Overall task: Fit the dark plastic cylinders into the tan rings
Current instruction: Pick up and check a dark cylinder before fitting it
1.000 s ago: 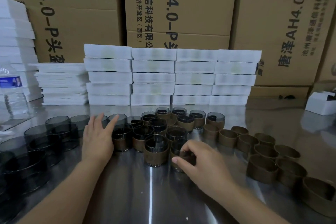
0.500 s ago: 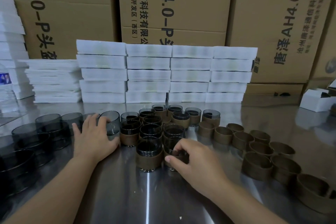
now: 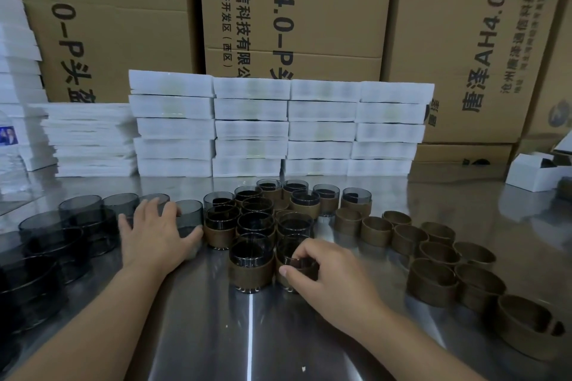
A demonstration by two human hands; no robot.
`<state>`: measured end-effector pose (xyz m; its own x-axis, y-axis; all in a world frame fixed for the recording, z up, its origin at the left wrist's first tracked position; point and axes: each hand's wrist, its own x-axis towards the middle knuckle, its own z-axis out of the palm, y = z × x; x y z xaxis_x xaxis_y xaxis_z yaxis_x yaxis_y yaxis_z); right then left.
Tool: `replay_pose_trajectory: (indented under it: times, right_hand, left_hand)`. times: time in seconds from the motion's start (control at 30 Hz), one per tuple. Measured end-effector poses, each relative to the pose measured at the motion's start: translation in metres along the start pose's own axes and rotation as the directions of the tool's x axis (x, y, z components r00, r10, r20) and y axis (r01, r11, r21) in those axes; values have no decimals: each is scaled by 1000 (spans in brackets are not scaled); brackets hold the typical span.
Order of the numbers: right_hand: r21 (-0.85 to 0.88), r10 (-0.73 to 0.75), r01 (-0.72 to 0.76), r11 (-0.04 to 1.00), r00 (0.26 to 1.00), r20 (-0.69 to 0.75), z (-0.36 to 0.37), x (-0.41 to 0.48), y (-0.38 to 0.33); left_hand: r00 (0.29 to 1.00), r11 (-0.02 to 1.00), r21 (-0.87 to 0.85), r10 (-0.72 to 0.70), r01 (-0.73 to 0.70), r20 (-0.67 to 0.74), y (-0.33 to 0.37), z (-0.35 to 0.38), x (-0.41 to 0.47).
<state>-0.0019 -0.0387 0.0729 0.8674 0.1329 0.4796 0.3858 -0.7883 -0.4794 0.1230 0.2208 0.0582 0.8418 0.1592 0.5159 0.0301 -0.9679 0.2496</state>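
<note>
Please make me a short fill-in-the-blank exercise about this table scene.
1. The left hand holds a bare cylinder, one without a tan ____.
2. The right hand grips a ringed cylinder with curled ____.
3. The empty tan rings lie on the table's ____ side.
Missing: ring; fingers; right.

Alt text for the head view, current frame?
The right hand grips a ringed cylinder at the front of a finished cluster on a steel table; the left hand grips a bare cylinder. Empty tan rings lie to the right.
</note>
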Motion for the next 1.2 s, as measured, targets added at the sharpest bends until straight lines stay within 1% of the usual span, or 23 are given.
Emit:
replay_pose_trajectory:
  times: [0.17, 0.4, 0.5, 0.63, 0.77, 0.83, 0.9, 0.97, 1.1, 1.2]
  right_hand:
    - [1, -8, 8, 1000, 1000, -1, 1, 1, 0]
    - [-18, -6, 6, 1000, 1000, -6, 0, 2, 0]
    - [-22, -1, 1, 1000, 1000, -5, -1, 1, -2]
    - [-30, -4, 5, 1000, 1000, 7, -2, 0, -2]
    - [18, -14, 13, 1000, 999, 29, -3, -2, -1]
    - [-3, -19, 19, 1000, 999, 32, -4, -3, -2]
    - [-92, -30, 31, 995, 1000, 4, -4, -4, -4]
    - [-124, -53, 47, 991, 998, -40, -4, -4, -9]
    - [-61, -83, 76, 995, 991, -110, -1, -7, -13]
    - [-13, -80, 79, 997, 987, -137, -1, -6, -12]
  left_hand:
    - [999, 1000, -3, -21, 21, -27, 1, -7, -1]
    - [996, 996, -87, 1, -9, -88, 0, -16, -10]
    - [991, 992, -123, 19, -36, -136, -1, -20, -14]
    - [985, 983, -164, 51, -78, -163, -1, -23, -16]
    - [989, 976, -200, 61, -87, -135, -3, -24, -16]
    - [991, 974, -206, 71, -92, -109, -3, -25, -16]
    - [988, 971, -196, 123, -140, -96, -3, -26, -16]
    - [976, 951, -227, 190, -210, -105, -1, -25, -16]
    - [960, 904, -326, 249, -278, -128, 1, -24, -17]
    - [938, 881, -340, 263, -328, -225, 4, -26, -16]
